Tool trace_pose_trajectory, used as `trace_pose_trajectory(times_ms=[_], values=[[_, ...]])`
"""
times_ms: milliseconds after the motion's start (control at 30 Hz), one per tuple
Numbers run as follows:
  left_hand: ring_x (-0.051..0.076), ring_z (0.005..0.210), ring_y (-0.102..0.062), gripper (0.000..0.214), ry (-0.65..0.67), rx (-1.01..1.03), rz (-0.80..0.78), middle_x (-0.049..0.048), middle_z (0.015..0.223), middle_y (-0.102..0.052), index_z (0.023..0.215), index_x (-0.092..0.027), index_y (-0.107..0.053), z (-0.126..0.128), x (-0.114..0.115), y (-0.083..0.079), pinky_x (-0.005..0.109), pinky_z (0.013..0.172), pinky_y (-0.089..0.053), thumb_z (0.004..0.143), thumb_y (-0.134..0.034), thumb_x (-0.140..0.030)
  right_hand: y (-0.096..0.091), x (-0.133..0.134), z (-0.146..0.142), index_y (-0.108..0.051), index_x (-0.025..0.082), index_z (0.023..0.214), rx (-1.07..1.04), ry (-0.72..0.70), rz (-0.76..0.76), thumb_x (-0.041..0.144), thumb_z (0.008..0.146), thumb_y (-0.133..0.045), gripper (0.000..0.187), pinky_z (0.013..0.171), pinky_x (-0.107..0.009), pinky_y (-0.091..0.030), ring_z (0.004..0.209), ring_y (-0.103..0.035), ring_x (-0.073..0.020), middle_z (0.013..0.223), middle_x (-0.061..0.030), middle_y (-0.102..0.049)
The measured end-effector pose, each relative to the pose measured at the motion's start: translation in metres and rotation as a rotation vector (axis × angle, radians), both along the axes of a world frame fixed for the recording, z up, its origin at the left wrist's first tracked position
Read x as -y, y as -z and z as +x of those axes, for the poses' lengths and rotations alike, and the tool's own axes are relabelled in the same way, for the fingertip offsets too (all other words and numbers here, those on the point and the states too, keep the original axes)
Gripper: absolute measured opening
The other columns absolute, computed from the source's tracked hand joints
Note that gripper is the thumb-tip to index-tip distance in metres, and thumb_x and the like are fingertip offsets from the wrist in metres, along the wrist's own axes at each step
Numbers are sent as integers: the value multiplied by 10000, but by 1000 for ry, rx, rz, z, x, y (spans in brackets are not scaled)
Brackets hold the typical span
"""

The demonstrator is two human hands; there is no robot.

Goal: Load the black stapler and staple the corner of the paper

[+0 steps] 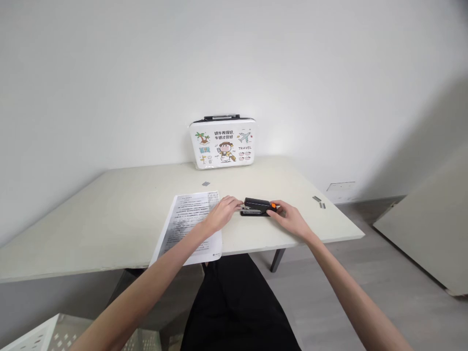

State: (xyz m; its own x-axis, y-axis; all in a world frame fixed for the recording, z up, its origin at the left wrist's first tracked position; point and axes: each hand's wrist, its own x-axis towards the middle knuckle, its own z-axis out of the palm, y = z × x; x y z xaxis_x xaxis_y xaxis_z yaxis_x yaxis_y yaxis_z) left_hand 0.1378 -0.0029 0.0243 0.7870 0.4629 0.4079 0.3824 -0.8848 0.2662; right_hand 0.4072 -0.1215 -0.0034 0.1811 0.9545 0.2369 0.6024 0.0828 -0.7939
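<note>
A black stapler [258, 204] with an orange rear part lies on the table near its front edge. Its metal staple channel shows between the upper arm and the base. My right hand [291, 219] grips the rear end, thumb in front and fingers behind. At the stapler's left end, my left hand [223, 213] has its fingers closed together at the tip of the metal channel; whether a small staple strip is between them is hidden. Under my left wrist lies a stack of printed paper [183, 219], its lower edge reaching past the table edge.
A white case [224, 146] with cartoon prints stands against the wall on the table [109, 214]. Grey staple strips [319, 201] lie at the right, and another small grey piece [205, 184] lies behind the paper. A white perforated basket [58, 336] stands at lower left.
</note>
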Motion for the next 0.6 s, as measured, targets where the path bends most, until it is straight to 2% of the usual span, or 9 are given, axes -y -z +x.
trace_pose_trajectory(times_ms=[300, 600], values=[[263, 1112, -654, 169, 5, -17, 50, 92, 1154, -709, 1181, -209, -647, -1, -4, 6, 425, 986, -537, 1074, -516, -218, 0, 0, -1, -680, 232, 1221, -8, -2, -9, 569, 900, -635, 468, 858, -374, -533, 891, -702, -249, 1010, -68, -770], [255, 1090, -670, 163, -46, 24, -9, 67, 1139, -744, 1160, -217, -678, -2, 3, 2, 417, 990, -524, 1071, -543, -244, 1, -1, -2, -681, 233, 1214, -2, 2, -4, 570, 898, -638, 464, 870, -375, -531, 909, -699, -252, 1001, -64, -769]])
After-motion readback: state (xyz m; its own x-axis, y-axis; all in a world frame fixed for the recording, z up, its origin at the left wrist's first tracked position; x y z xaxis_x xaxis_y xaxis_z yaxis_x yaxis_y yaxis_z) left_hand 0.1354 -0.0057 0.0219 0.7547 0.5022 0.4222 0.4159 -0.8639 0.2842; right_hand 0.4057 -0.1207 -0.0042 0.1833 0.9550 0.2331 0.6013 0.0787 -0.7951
